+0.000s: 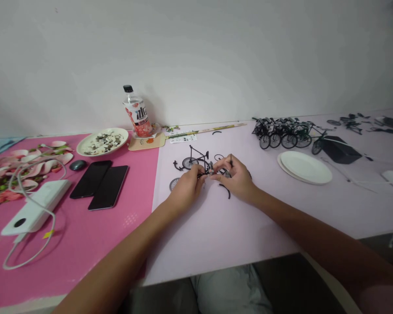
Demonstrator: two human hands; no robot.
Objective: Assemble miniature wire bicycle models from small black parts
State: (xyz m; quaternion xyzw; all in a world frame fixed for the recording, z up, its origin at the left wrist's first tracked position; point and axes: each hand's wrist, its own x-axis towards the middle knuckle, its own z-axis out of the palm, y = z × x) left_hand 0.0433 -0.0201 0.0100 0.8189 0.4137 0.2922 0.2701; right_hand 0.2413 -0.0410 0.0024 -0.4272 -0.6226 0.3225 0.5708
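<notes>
Close together over the pale tabletop, both hands are closed in a pinch. Between the fingertips of my left hand (pixel 187 186) and my right hand (pixel 238 179) is a small dark model bicycle part (pixel 211 167); its exact shape is partly hidden by the fingers. Just behind lies a black toy bicycle frame (pixel 199 152) with a saddle and a spoked wheel (pixel 190 163). Another wheel (pixel 174 184) shows beside my left hand, partly covered. A curved black strip (pixel 225 191) lies below my right hand. More thin black parts are half hidden behind the right fingers.
Several assembled model bicycles (pixel 278 133) stand at the back right, near stacked white plates (pixel 306 168) and a black box (pixel 340 149). On the pink left side are a bottle (pixel 139 115), a bowl of small pieces (pixel 103 141), two phones (pixel 108 187) and a white power strip (pixel 37 207).
</notes>
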